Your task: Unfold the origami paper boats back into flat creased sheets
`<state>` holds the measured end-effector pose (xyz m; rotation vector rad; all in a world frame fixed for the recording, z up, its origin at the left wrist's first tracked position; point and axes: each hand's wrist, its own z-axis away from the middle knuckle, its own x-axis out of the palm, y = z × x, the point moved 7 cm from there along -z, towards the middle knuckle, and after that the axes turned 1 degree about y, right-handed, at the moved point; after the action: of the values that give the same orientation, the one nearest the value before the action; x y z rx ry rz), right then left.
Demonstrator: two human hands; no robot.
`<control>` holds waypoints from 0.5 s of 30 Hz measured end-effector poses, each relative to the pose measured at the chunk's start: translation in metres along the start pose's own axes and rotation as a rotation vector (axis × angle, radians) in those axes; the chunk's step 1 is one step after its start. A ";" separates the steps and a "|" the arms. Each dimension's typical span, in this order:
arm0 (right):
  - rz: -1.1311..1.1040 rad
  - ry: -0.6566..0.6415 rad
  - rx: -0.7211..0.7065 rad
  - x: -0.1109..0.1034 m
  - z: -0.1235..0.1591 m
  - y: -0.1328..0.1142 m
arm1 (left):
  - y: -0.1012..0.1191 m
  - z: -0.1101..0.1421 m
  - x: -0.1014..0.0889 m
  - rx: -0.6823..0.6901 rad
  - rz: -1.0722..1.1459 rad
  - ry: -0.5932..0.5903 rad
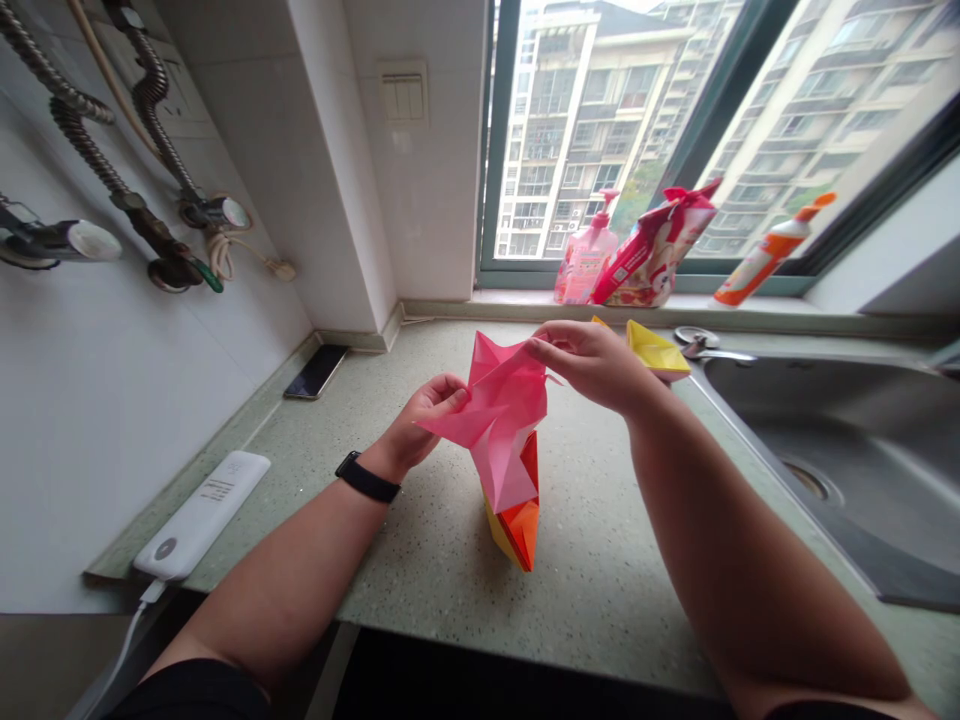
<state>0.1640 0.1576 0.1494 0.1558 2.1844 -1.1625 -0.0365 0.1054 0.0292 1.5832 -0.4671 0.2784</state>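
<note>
A partly folded pink paper [500,415] is held up above the green countertop [420,560]. My left hand [420,425] pinches its lower left edge, and my right hand [592,362] pinches its top right corner. Both hands are closed on the sheet. Under the pink paper lies an orange and yellow folded paper piece [521,525], flat on the counter. A yellow folded paper [655,350] rests behind my right hand. A black band sits on my left wrist.
A steel sink [847,450] fills the right side. On the window sill stand a pink pump bottle [586,255], a red packet [652,250] and an orange-capped bottle [765,255]. A phone [316,371] and a white power bank [202,512] lie by the left wall.
</note>
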 end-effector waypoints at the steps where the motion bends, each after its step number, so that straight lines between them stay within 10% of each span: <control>1: -0.039 -0.015 0.013 0.002 -0.001 0.004 | 0.001 0.001 0.001 -0.001 -0.011 -0.008; 9: -0.121 -0.062 -0.142 0.010 0.001 -0.003 | -0.004 0.001 0.007 -0.080 -0.091 -0.053; 15: 0.199 0.082 -0.272 -0.001 0.002 -0.011 | 0.022 -0.009 -0.029 0.122 -0.074 0.206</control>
<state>0.1611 0.1499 0.1566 0.2995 2.3131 -0.7543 -0.0711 0.1177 0.0366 1.6661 -0.2346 0.4152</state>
